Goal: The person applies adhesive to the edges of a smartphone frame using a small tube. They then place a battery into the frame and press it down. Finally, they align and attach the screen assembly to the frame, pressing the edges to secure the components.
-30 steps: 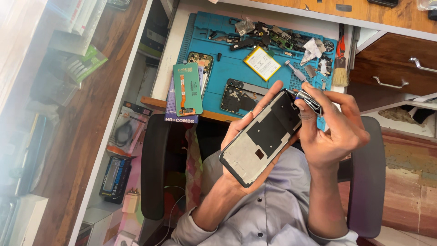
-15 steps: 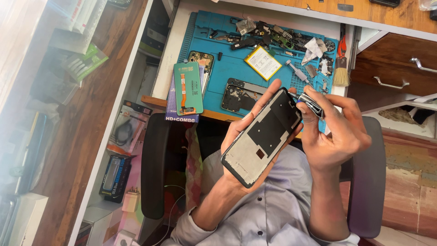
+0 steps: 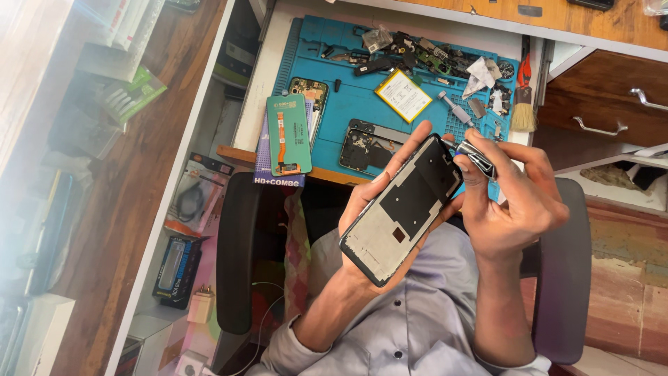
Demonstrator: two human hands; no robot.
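- The left hand has a closed grip on a phone frame: the palm sits under it, the fingers curl up along its far edge and one fingertip rests near its top corner.
- The phone frame is held in the air over the person's lap, tilted, with its open inner side facing the camera; it is below the front edge of the tabletop.
- The right hand has a narrow grip, thumb and fingers pinched on a small shiny metal tool just beside the top corner of the phone frame.
- Whether the tool's tip touches the frame is hard to tell; the fingers cover most of the tool.
- The left palm and part of its fingers are hidden behind the frame.
- On the blue mat lie a green phone screen, a yellow battery, a dark back cover and a small brush.
- The small parts at the mat's far edge are too jumbled to make out.
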